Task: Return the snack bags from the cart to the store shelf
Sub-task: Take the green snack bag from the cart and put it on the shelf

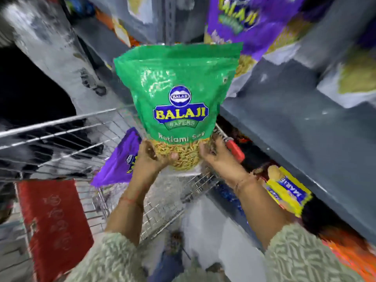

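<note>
A large green Balaji snack bag (179, 94) stands upright in mid-air above the wire cart (61, 135). My left hand (151, 157) grips its lower left corner and my right hand (213, 153) grips its lower right corner. A purple snack bag (120, 161) lies tilted inside the cart, just left of my left hand. The grey store shelf (295, 123) runs along the right side, level with the green bag. More purple bags (244, 23) stand on the shelf behind and above it.
A red cart handle (236, 149) sits beside my right hand. Yellow biscuit packs (289, 192) lie on the lower shelf at right. A red panel (55, 216) covers the cart's near left end. A grey pillar (50, 51) rises at the left.
</note>
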